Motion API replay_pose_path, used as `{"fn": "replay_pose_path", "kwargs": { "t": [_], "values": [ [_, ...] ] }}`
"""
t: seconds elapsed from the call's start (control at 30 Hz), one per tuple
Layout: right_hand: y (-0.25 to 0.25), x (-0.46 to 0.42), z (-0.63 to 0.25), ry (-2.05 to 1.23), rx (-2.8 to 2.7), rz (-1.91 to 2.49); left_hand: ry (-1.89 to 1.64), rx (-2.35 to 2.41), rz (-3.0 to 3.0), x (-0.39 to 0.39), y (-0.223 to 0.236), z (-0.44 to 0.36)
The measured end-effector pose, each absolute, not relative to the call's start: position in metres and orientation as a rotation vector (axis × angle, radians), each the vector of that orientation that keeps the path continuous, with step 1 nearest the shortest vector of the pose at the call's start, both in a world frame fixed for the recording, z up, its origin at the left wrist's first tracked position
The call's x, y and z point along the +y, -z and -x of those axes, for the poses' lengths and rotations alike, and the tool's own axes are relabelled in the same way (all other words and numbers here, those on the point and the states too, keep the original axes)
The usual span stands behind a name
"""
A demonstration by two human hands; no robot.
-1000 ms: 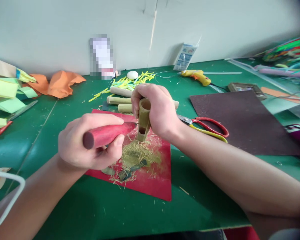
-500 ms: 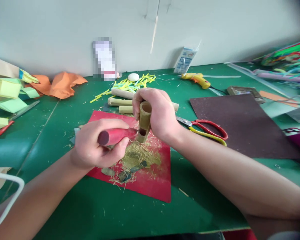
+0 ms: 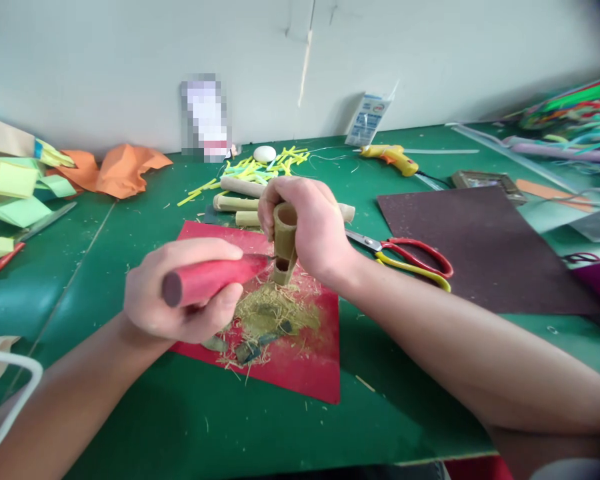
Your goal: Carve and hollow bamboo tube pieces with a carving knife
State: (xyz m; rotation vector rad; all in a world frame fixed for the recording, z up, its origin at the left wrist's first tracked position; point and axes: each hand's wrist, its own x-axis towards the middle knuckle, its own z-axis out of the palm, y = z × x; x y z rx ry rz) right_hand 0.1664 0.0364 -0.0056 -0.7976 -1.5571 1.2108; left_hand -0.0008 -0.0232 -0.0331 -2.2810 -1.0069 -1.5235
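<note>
My right hand [image 3: 313, 227] is closed around an upright hollow bamboo tube [image 3: 284, 241] with a hole cut in its side. My left hand [image 3: 180, 293] grips the red handle of a carving tool [image 3: 207, 279], whose tip meets the tube at that hole. Both are held just above a red sheet [image 3: 300, 353] on the green table [image 3: 180, 413]. A pile of bamboo shavings and dust [image 3: 273, 313] lies on the sheet under the tube.
Several bamboo pieces [image 3: 233, 202] and yellow paper strips [image 3: 260, 167] lie behind the sheet. Red-and-yellow scissors [image 3: 405, 257] and a dark brown sheet [image 3: 480, 247] lie to the right, a yellow glue gun [image 3: 390, 157] behind. Orange paper [image 3: 123, 167] and green paper pieces [image 3: 10, 193] sit at the left.
My left hand pushed the red tool toward the tube, then drew it back toward me. The right hand and tube stayed nearly still.
</note>
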Motion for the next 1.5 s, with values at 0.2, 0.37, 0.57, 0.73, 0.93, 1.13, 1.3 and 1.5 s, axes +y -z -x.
{"fn": "replay_pose_path", "kwargs": {
  "t": [0.2,0.37,0.57,0.73,0.93,1.13,1.3,1.5],
  "values": [
    [0.003,0.035,-0.167,-1.204,-1.545,0.874,1.447,-0.748,2.533,-0.013,0.025,0.013],
    [0.004,0.037,-0.168,-1.185,-1.596,0.848,1.32,-0.671,2.588,-0.011,0.023,0.017],
    [0.002,0.034,-0.168,-1.149,-1.619,0.863,1.433,-0.914,2.415,-0.02,0.029,0.005],
    [0.003,0.035,-0.168,-1.169,-1.618,0.811,1.407,-1.09,2.445,-0.019,0.032,-0.001],
    [0.006,0.036,-0.168,-1.142,-1.635,0.808,1.462,-1.168,2.479,-0.016,0.038,0.003],
    [0.009,0.037,-0.169,-1.15,-1.642,0.782,1.61,-1.318,2.438,-0.012,0.043,0.004],
    [0.01,0.039,-0.169,-1.139,-1.626,0.794,1.753,-1.378,2.368,-0.01,0.046,-0.001],
    [0.011,0.036,-0.167,-1.173,-1.567,0.806,1.675,-1.368,2.399,-0.017,0.042,-0.003]
  ]
}}
